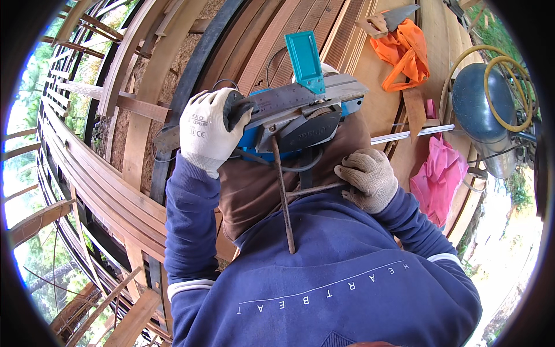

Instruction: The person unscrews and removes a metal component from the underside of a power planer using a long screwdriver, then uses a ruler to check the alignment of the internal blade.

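Observation:
An upturned electric planer (309, 132), blue and black with a metal sole, rests on my brown-clad lap. A try square with a teal stock (304, 61) stands against it, its steel ruler blade lying along the sole. My left hand (211, 127), in a white glove with a dark palm, is closed round the planer's left end, thumb by the blade's end; some fingers are hidden. A rusty T-shaped metal bar (282, 191) leans from the planer toward my chest. The curled fingers of my gloved right hand (369, 178) hold its side arm.
Long wooden boards (254, 43) lie ahead and to the left. At the upper right are a handsaw (399, 16) and orange cloth (404, 55). A pink bag (437, 179), a dark tank (483, 95) and a yellow hose (488, 87) are on the right.

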`<state>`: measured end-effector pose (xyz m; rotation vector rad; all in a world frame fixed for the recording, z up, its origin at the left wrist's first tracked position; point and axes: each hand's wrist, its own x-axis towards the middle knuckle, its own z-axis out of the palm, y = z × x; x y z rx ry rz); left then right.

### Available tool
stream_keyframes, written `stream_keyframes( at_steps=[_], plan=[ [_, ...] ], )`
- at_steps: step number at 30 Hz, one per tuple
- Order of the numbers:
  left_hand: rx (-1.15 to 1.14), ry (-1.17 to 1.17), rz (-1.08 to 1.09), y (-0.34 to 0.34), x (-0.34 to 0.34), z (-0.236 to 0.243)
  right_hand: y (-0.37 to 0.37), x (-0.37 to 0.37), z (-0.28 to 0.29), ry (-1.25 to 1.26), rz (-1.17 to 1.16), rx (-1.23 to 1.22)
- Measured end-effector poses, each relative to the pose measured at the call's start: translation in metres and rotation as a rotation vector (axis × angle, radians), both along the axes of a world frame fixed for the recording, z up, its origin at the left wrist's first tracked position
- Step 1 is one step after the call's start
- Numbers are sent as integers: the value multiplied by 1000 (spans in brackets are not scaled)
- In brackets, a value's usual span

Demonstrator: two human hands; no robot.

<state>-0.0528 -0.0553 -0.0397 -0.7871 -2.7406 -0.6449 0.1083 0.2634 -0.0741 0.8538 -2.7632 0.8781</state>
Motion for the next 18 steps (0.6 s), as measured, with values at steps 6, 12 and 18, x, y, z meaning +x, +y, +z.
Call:
stream_keyframes(
  at_steps=[6, 12, 18],
  plan=[
    [-15, -19, 21, 1, 1, 3, -3, -5, -4, -10, -9, -14],
    [5, 5, -10, 2, 1, 3, -4, -6, -3, -22, -32, -23],
    [-11, -50, 14, 1, 0, 3, -3, -8, -6, -12, -38, -58]
  ],
)
